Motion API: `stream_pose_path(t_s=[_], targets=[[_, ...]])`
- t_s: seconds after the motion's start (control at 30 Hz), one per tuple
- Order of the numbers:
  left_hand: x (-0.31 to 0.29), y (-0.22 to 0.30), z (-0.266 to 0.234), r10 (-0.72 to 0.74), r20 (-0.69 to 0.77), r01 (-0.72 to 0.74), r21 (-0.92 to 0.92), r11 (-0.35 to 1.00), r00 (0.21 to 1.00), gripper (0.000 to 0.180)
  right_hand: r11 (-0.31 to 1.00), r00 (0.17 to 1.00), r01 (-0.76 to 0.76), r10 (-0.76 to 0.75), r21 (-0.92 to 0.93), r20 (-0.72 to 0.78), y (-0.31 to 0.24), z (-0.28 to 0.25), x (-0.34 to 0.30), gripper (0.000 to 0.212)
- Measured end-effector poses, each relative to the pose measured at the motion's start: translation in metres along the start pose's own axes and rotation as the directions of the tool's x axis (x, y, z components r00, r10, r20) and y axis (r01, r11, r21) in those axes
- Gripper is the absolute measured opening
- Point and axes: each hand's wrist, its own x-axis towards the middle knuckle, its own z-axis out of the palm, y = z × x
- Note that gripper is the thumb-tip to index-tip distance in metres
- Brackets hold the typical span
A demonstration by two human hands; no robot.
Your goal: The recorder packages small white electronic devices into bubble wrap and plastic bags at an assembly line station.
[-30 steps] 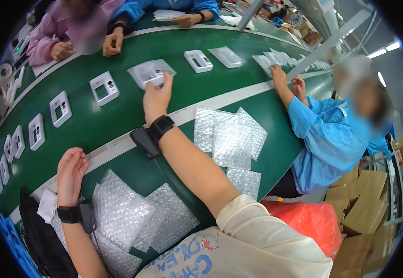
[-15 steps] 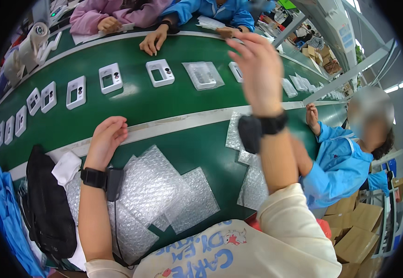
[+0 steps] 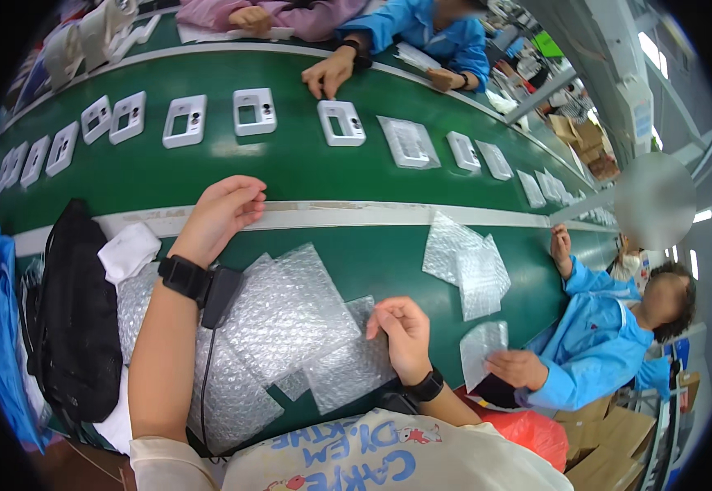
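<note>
My left hand (image 3: 226, 209) hovers by the pale rail along the conveyor's near edge, its fingers loosely bent and nothing between them. My right hand (image 3: 405, 337) is low over the near worktable, at the right side of a pile of clear bubble-wrap bags (image 3: 286, 307). Its fingers curve loosely, with no held thing visible. Beyond the rail, white rectangular device housings (image 3: 342, 124), each with a window cut-out, lie in a row on the green belt (image 3: 290, 180). One housing farther right lies in a clear bag (image 3: 409, 143).
Beside the pile are a white cloth (image 3: 129, 252) and a black bag (image 3: 81, 315). More bubble-wrap bags (image 3: 480, 282) lie to the right, where a blue-clad co-worker's hand (image 3: 518, 370) holds one. Across the belt, another co-worker's hand (image 3: 330, 74) touches a housing.
My right hand has dropped from above the belt to the bubble-wrap pile. My left hand remains near the rail. The view has shifted, and the right-hand co-worker now shows a bubble-wrap bag in hand.
</note>
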Motion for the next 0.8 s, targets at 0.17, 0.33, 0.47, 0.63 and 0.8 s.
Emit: stream_pose_path(t_s=[0.17, 0.33, 0.47, 0.63, 0.8], targets=[[-0.001, 0.004, -0.006, 0.016, 0.025, -0.016, -0.001, 1.0, 1.0, 0.014, 0.989, 0.994, -0.098, 0.103, -0.115, 0.04, 0.007, 0.021, 0.018, 0.006], [0.003, 0.001, -0.005, 0.019, 0.053, -0.017, -0.045, 0.999, 0.998, 0.013, 0.968, 0.967, -0.081, 0.134, -0.236, 0.219, 0.01, 0.019, 0.033, 0.008], [-0.001, -0.004, -0.009, 0.023, 0.044, -0.02, -0.069, 0.997, 0.999, 0.012, 0.94, 0.847, -0.211, 0.313, -0.269, 0.431, -0.035, 0.026, 0.049, 0.01], [-0.006, -0.008, -0.009, 0.011, 0.039, -0.009, -0.051, 0.999, 0.999, 0.013, 0.916, 0.684, -0.142, 0.365, -0.375, 0.632, -0.071, 0.04, 0.058, 0.013], [-0.006, -0.007, -0.011, 0.008, 0.008, -0.008, -0.007, 1.0, 1.0, 0.013, 0.664, 0.663, 0.404, 0.262, -0.629, 0.702, -0.1, 0.045, 0.084, 0.014]])
